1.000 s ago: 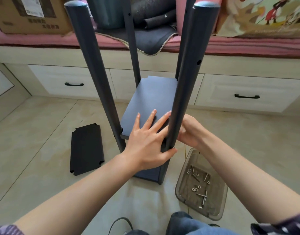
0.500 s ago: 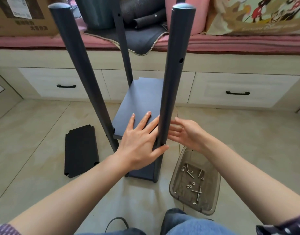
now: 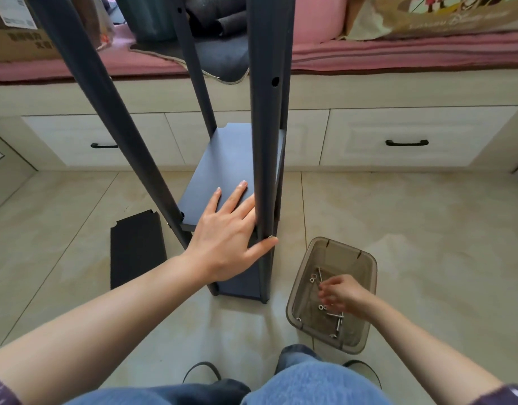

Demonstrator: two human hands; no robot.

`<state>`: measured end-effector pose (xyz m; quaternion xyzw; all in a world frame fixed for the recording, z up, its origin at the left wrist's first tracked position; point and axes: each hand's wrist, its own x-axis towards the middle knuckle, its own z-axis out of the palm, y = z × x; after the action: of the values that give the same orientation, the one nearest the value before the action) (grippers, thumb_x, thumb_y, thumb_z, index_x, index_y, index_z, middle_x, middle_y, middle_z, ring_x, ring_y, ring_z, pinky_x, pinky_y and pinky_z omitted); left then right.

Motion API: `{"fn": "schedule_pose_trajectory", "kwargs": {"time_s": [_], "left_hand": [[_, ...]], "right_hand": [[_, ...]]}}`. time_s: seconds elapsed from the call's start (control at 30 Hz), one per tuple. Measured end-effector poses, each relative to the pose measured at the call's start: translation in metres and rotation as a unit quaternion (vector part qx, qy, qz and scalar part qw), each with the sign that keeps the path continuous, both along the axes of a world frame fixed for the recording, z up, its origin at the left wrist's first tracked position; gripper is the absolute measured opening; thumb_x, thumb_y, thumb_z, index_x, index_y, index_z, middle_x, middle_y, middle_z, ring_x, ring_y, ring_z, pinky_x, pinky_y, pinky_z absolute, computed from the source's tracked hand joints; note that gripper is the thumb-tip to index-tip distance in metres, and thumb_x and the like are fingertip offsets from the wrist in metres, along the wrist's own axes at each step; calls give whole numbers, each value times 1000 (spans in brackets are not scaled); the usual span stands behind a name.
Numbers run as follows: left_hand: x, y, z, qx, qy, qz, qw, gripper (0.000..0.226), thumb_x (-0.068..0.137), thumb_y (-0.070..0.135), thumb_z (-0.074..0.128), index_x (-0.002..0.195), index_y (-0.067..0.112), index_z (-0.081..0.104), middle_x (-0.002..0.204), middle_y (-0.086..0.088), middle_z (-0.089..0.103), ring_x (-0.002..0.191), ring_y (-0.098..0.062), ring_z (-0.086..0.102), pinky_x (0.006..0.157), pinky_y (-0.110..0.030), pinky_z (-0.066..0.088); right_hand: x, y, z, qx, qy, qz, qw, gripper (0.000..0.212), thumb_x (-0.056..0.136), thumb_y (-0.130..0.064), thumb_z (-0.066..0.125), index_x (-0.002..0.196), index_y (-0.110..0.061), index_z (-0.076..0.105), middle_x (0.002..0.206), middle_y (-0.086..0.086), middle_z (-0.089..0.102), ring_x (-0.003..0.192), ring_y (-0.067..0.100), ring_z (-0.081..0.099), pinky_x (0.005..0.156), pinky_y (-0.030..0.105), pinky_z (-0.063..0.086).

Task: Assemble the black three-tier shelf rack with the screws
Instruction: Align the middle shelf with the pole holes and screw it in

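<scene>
From the head view, the half-built rack stands on the floor straight ahead, its four posts running up out of the picture. The left hand lies flat on the middle shelf board, fingers straight, with the thumb hooked round the near right post, steadying it.

The screws lie loose in a smoky plastic tub on the floor, just right of the rack's foot and below the left hand. The right hand hangs inside the tub with its fingers curled down over the screws; whether it already pinches one I cannot tell. This hand is plainly the nearer one to the screws.

A spare shelf board lies flat to the rack's left, its long side pointing away from the person.
</scene>
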<state>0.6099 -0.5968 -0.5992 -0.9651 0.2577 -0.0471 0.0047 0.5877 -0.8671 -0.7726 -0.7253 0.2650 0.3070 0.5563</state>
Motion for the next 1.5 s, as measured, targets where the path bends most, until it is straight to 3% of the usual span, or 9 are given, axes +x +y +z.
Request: {"fn": "schedule_pose_trajectory", "kwargs": {"time_s": [0.1, 0.23, 0.5, 0.67, 0.87, 1.03, 1.2, 1.4, 1.5], "left_hand": [[0, 0, 1, 1, 1, 0, 1000, 82, 93, 74, 7, 160, 28, 16, 167, 10, 12, 155, -17, -4, 123, -48, -3], [0, -4, -1, -6, -5, 3, 1000, 78, 94, 73, 11, 160, 32, 7, 167, 11, 9, 155, -17, 1, 125, -52, 4], [1, -2, -2, -10, 0, 0, 1000, 77, 95, 73, 13, 160, 33, 2, 167, 13, 5, 155, -16, 0, 125, -52, 6], [2, -2, -3, -10, 4, -1, 1000, 76, 94, 74, 12, 159, 36, -2, 167, 14, 2, 155, -15, -2, 125, -51, 4], [3, -1, -4, -10, 3, 1, 1000, 75, 94, 74, 11, 159, 38, -2, 166, 15, 0, 155, -14, -3, 125, -49, 1], [2, -2, -3, -6, 8, 6, 1000, 76, 92, 75, 7, 157, 39, -7, 167, 15, -2, 155, -13, -8, 125, -47, -3], [0, -3, -1, -6, 10, 13, 1000, 78, 90, 76, 4, 158, 38, -6, 167, 15, -2, 155, -14, -9, 124, -47, -5], [-2, -4, 2, -10, 9, 11, 1000, 81, 90, 75, 4, 160, 34, 3, 168, 13, 5, 155, -15, -6, 123, -46, -3], [-3, -4, 3, -8, 9, 13, 1000, 83, 89, 75, 3, 161, 32, 8, 168, 12, 6, 155, -15, -6, 123, -45, -5]], "right_hand": [[-1, 2, -24, -121, -16, 112, 986, 21, 95, -2, 58, 114, 5, 63, 90, 15, 66, 77, 24, 65, 70, 30, 55], [1, 7, -45, -294, -67, 275, 913, 22, 94, -9, 56, 114, -4, 63, 120, 17, 66, 113, 31, 62, 96, 36, 50], [1, 17, -63, -378, -105, 392, 832, 37, 92, 5, 38, 123, -1, 58, 128, 20, 57, 117, 38, 58, 95, 41, 49], [4, 17, -59, -386, -111, 402, 823, 32, 94, 1, 39, 119, -6, 59, 126, 16, 59, 116, 34, 58, 93, 41, 48], [8, 13, -42, -306, -144, 337, 879, 4, 92, -15, 56, 95, -17, 58, 105, 6, 62, 95, 25, 62, 80, 33, 51], [16, 6, -8, -266, -211, 292, 894, 20, 95, -16, 61, 113, -12, 70, 113, 5, 70, 105, 20, 65, 92, 28, 51], [20, 16, 49, -131, -283, 188, 931, 14, 90, -20, 71, 103, -19, 76, 93, -7, 74, 79, -1, 65, 71, 12, 48], [17, 57, 91, 121, -299, 30, 946, 10, 91, -15, 69, 100, -14, 74, 87, 4, 77, 81, 15, 73, 70, 20, 56], [18, 78, 92, 157, -286, -6, 945, 10, 96, -21, 64, 99, -16, 72, 88, 2, 77, 86, 17, 74, 74, 24, 58]]}}
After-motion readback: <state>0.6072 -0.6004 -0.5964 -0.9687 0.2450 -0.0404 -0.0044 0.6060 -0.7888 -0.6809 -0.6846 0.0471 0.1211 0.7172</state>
